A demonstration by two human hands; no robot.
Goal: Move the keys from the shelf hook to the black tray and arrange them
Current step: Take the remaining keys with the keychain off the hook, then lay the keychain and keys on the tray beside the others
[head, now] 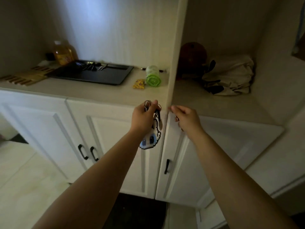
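My left hand [143,115] grips a bunch of keys by their rings at the shelf's front edge, beside the upright divider. A white pixel-style charm with blue eyes [150,140] hangs from the bunch below the hand. My right hand [184,116] is just right of the divider, fingers curled around a small ring or key; what it holds is mostly hidden. The black tray [92,76] lies on the shelf at the back left, with several dark keys [92,65] lying at its far edge.
A green roll [153,76] and a small yellow packet [139,83] lie right of the tray. An amber bottle [63,52] and wooden racks [28,76] stand at the left. The right compartment holds a bundled cloth bag [231,75] and a brown ball [193,55]. White cabinet doors are below.
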